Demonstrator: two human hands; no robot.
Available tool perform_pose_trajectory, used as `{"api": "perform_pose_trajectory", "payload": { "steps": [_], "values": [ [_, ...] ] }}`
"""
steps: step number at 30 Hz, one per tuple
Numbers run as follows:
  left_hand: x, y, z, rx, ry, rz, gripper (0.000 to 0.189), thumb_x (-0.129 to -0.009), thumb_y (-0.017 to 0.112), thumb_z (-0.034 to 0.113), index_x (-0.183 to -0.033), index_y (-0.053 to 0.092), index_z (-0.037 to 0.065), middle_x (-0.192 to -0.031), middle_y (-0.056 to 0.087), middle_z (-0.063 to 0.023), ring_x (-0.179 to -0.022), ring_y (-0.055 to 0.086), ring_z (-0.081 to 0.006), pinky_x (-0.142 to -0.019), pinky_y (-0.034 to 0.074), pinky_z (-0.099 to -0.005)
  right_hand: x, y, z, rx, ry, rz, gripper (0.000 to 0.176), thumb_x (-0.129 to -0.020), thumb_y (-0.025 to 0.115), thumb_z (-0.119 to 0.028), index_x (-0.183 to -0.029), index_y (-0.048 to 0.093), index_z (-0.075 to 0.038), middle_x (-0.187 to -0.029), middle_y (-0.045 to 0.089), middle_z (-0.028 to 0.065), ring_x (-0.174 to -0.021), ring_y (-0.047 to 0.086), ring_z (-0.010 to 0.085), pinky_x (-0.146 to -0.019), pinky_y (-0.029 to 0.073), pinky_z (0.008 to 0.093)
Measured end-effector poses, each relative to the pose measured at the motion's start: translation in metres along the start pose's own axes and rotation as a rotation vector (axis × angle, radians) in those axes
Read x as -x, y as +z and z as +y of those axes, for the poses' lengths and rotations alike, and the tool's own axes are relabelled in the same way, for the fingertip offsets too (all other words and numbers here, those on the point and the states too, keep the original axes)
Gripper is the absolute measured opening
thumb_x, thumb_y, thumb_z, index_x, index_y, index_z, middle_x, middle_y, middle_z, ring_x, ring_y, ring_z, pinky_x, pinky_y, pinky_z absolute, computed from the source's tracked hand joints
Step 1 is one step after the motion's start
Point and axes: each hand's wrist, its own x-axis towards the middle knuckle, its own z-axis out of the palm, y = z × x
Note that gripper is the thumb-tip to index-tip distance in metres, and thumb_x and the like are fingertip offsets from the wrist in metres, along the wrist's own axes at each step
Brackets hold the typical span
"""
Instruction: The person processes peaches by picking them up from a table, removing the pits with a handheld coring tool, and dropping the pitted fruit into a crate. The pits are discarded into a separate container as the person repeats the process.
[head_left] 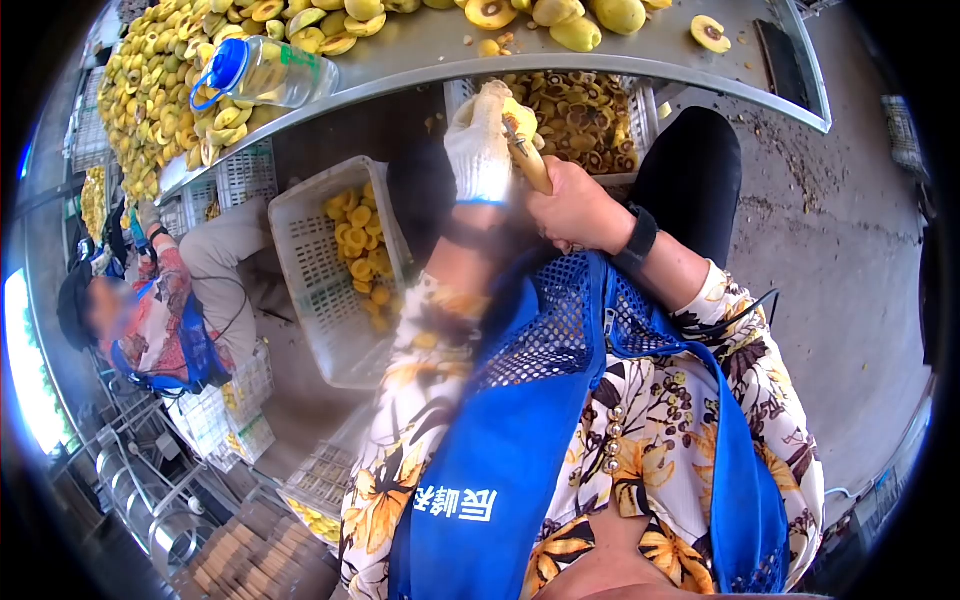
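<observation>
My left hand (478,150), in a white knitted glove, is closed around a yellow fruit half (522,120), which looks like a peach; the glove covers part of it. In my right hand (580,205), bare with a black band at the wrist, is a wooden-handled pitting tool (532,165). Its metal end touches or lies just in front of the fruit; exactly which is hard to tell. Below both hands stands a crate of fruit pieces with brown centres (585,110). A white plastic crate (335,330) with yellow fruit halves (362,240) stands to the left.
A metal table (420,50) runs across the front, with a heap of cut fruit (150,80) at its left. A water bottle with a blue cap (275,72) lies near its edge. A seated co-worker (160,320) is at far left, beside stacked crates (225,410).
</observation>
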Motion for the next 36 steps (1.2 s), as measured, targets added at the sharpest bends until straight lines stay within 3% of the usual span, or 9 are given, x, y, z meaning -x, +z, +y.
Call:
{"api": "perform_pose_trajectory", "payload": {
  "steps": [7,15,18,20,21,23,25,31,36],
  "values": [
    [-0.002,-0.002,0.001,0.047,-0.343,-0.163,0.025,-0.086,0.056,0.026,-0.092,0.054,0.003,-0.070,0.059,-0.0165,-0.050,0.056,-0.0261,-0.042,0.047,-0.0345,0.000,-0.003,0.007,-0.178,0.098,-0.123,0.012,-0.080,0.050,-0.007,-0.087,0.041,-0.002,-0.057,0.045,0.0019,-0.040,0.041,0.0075,-0.035,0.037,0.0230],
    [0.003,0.008,0.009,-0.073,-0.159,0.105,0.038,-0.087,0.048,0.043,-0.092,0.055,0.006,-0.071,0.058,-0.0115,-0.052,0.055,-0.0207,-0.044,0.045,-0.0283,-0.008,-0.020,0.015,-0.709,0.060,-0.521,0.008,-0.086,0.047,-0.002,-0.093,0.045,-0.005,-0.054,0.039,-0.0014,-0.034,0.030,0.0038,-0.030,0.025,0.0197],
    [-0.048,-0.098,0.017,0.382,-0.099,0.019,0.040,-0.087,0.040,0.049,-0.084,0.050,0.010,-0.065,0.053,-0.0079,-0.052,0.049,-0.0201,-0.039,0.039,-0.0244,0.001,-0.035,0.020,-0.939,-0.055,-0.627,0.016,-0.085,0.044,0.002,-0.099,0.047,-0.005,-0.053,0.038,-0.0015,-0.034,0.030,0.0036,-0.030,0.023,0.0200],
    [-0.023,-0.112,0.065,-0.047,0.051,0.395,0.032,-0.087,0.051,0.038,-0.077,0.056,0.008,-0.070,0.057,-0.0062,-0.059,0.056,-0.0205,-0.051,0.046,-0.0284,0.000,-0.049,0.017,-0.702,-0.038,-0.446,0.016,-0.084,0.050,-0.004,-0.099,0.048,-0.003,-0.053,0.041,-0.0012,-0.033,0.033,0.0053,-0.030,0.025,0.0212],
    [-0.035,-0.140,0.067,-0.428,0.385,0.556,0.033,-0.083,0.058,0.039,-0.084,0.061,0.006,-0.075,0.061,-0.0090,-0.058,0.058,-0.0231,-0.051,0.048,-0.0300,-0.002,-0.051,0.017,-0.491,0.027,-0.316,0.016,-0.083,0.054,-0.008,-0.097,0.049,-0.003,-0.053,0.043,-0.0003,-0.033,0.035,0.0065,-0.030,0.027,0.0221],
    [-0.035,-0.168,0.092,-1.368,0.410,0.776,0.046,-0.076,0.065,0.039,-0.105,0.062,0.003,-0.090,0.066,-0.0122,-0.080,0.063,-0.0246,-0.074,0.048,-0.0322,-0.007,-0.047,0.018,0.373,-0.046,0.016,0.023,-0.080,0.060,-0.018,-0.089,0.052,0.001,-0.057,0.052,0.0048,-0.037,0.046,0.0127,-0.034,0.036,0.0277],
    [-0.033,-0.124,0.111,-1.535,0.651,0.647,0.045,-0.076,0.063,0.039,-0.110,0.061,0.009,-0.097,0.065,-0.0131,-0.090,0.061,-0.0265,-0.082,0.045,-0.0331,-0.010,-0.040,0.014,0.346,-0.076,0.062,0.026,-0.079,0.061,-0.022,-0.086,0.053,0.002,-0.059,0.055,0.0087,-0.045,0.052,0.0168,-0.043,0.041,0.0308],
    [-0.109,0.017,0.074,-1.814,0.467,0.173,0.051,-0.079,0.053,0.044,-0.118,0.055,0.010,-0.109,0.059,-0.0169,-0.103,0.056,-0.0324,-0.089,0.043,-0.0388,-0.019,-0.039,0.037,0.505,-0.342,0.304,0.028,-0.079,0.061,-0.026,-0.082,0.054,0.001,-0.065,0.059,0.0120,-0.059,0.059,0.0201,-0.057,0.047,0.0328],
    [-0.178,0.024,0.033,-1.764,0.393,-0.032,0.054,-0.073,0.061,0.037,-0.120,0.054,0.010,-0.111,0.058,-0.0181,-0.102,0.056,-0.0317,-0.088,0.044,-0.0361,-0.008,-0.054,0.043,0.446,-0.349,0.511,0.027,-0.079,0.062,-0.025,-0.085,0.055,0.000,-0.066,0.058,0.0104,-0.059,0.058,0.0191,-0.057,0.047,0.0313]
  ]
}}
